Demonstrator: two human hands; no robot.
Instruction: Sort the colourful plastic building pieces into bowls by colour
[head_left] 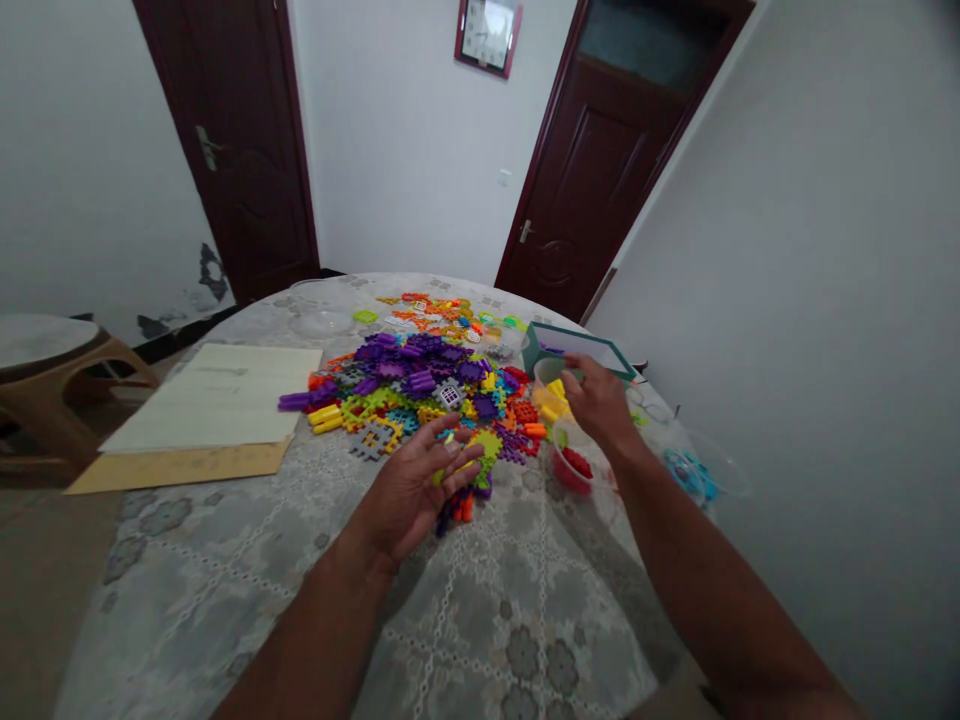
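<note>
My left hand (427,475) is half curled, palm up, at the front of a heap of plastic building pieces (420,375). Between its thumb and fingers shows a small yellow piece (448,437), its shape unclear. Lime green gear-edged pieces (489,445) lie just behind the fingers. My right hand (600,400) reaches over a clear plastic tub (547,370) of yellow pieces (553,400). Thumb and forefinger are apart at the tub's rim, with nothing visible between them. Nearer me, a second clear tub holds red pieces (574,468).
A teal-edged box (581,345) stands behind the tubs. Clear containers with blue pieces (690,475) sit at the right edge. Flat orange and white pieces (439,315) lie at the back. Paper sheets (217,400) rest on the left, and a stool (67,370) stands beyond.
</note>
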